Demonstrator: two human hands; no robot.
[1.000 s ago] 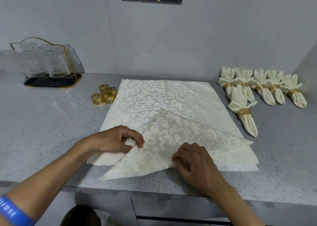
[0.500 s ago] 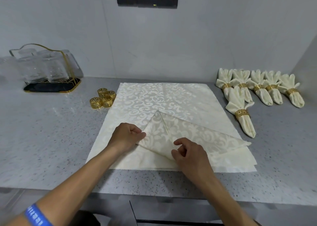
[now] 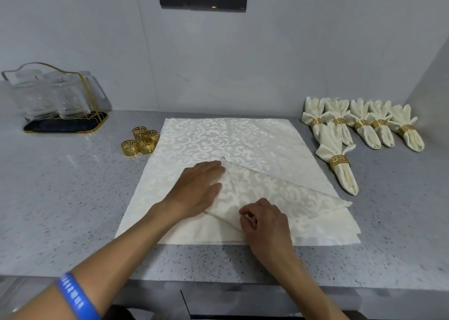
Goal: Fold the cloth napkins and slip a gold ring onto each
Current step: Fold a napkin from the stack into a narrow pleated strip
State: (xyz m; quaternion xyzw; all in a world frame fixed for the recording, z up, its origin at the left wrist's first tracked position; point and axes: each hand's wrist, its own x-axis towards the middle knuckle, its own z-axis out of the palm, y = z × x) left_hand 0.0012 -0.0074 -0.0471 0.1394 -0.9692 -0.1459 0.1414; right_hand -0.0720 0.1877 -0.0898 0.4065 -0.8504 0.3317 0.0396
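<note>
Six finished napkins (image 3: pixel 340 159), each in a gold band, lie on the worktop (image 3: pixel 60 198) at two o'clock: five in a row, one nearer. Four loose gold rings (image 3: pixel 140 141) cluster at ten o'clock, just beside the flat napkin pile (image 3: pixel 230 137) at centre. The top napkin (image 3: pixel 267 193) is folded to a point. The left hand (image 3: pixel 196 190) presses flat on it, fingers straight and together, hiding the left fold. The right hand (image 3: pixel 264 224) pinches the lower fold with curled fingers. How many cloths the pile holds cannot be told. Upturned glasses (image 3: pixel 48 98) in a rack at ten o'clock blur together, uncountable.
</note>
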